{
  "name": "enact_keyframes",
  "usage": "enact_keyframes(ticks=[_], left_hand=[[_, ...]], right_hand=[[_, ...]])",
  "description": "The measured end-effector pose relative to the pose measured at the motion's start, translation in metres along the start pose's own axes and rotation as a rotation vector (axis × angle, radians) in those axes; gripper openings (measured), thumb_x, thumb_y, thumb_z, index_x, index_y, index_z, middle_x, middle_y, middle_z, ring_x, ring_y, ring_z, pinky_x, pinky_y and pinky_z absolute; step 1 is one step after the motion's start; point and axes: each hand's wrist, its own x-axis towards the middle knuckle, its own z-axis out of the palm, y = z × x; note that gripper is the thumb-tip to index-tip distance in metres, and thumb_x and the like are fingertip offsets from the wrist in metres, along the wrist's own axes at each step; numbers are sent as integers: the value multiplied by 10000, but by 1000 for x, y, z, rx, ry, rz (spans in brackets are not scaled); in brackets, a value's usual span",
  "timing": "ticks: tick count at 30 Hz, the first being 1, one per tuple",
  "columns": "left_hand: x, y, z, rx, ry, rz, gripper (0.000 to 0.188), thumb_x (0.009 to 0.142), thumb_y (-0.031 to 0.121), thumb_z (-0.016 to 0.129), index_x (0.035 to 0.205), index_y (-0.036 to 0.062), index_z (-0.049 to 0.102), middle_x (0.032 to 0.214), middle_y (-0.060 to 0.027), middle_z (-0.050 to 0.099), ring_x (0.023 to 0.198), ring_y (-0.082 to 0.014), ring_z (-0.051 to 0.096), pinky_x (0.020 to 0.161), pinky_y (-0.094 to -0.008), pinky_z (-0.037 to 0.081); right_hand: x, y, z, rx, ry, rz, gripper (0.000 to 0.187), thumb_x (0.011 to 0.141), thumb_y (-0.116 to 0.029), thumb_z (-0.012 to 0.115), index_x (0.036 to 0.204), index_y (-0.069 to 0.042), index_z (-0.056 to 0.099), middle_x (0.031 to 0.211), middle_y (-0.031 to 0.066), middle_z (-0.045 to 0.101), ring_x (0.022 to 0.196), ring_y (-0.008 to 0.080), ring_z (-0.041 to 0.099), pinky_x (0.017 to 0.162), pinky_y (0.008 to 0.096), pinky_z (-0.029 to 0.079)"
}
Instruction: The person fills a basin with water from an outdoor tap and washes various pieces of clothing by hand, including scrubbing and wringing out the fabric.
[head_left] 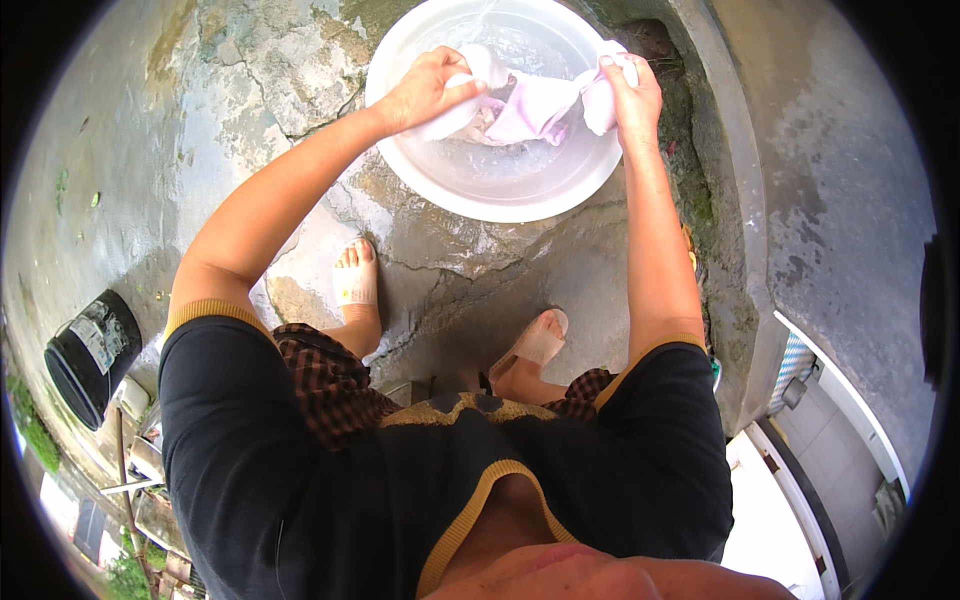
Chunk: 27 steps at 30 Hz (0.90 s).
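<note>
A pale pink and white cloth (532, 108) stretches between my two hands over a wide white basin (505, 207) of water. On the left side of the basin, my left hand (430, 92) is closed round one bunched end of the cloth. My right hand (636, 98) grips the other end at the basin's right rim, with the thumb pressed on top. The middle of the cloth sags toward the water, and more wet fabric bunches near my left hand. Whether this is one piece or several, I cannot tell.
The basin stands on cracked, wet concrete (440, 262) in front of my sandalled feet. A raised concrete edge (735, 150) curves along the right. A black bucket (95, 355) is at the left, with assorted clutter behind it. A white-framed opening (850, 400) lies at the lower right.
</note>
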Motion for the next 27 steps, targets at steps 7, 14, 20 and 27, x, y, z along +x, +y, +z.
enact_keyframes(ticks=[7, 14, 20, 27], left_hand=[[-5, 12, 72, -88, -615, -81, 516, 881, 547, 485, 1102, 105, 633, 1128, -139, 616, 1085, -309, 564, 954, -399, 429], [21, 44, 134, 1, -456, -26, 577, 902, 569, 397, 1309, 164, 456, 1346, -162, 433, 1275, -304, 356, 1055, -411, 285], [8, -3, 190, 227, -634, -12, 597, 936, 513, 322, 1424, 170, 320, 1503, -154, 193, 1402, -340, 107, 1147, -416, 92], [0, -5, 191, 21, -723, -117, 669, 890, 582, 351, 1437, 199, 306, 1510, -146, 176, 1397, -355, 117, 1136, -449, 117]], right_hand=[[6, -77, -16, 688, 146, -35, 238, 792, -55, 701, 995, -11, 586, 929, 52, 621, 827, 138, 602, 722, 267, 506], [2, -113, 12, 1086, 92, -16, 249, 875, -85, 529, 1110, -5, 517, 1044, 107, 595, 960, 211, 587, 849, 350, 489], [-29, 34, 74, 347, -81, 71, 289, 825, -139, 625, 1100, -64, 579, 1083, 99, 582, 976, 237, 577, 857, 335, 466], [-64, 28, 95, -761, -205, -407, 345, 769, -228, 662, 1109, -174, 633, 1321, 171, 444, 1292, 303, 338, 1045, 509, 275]])
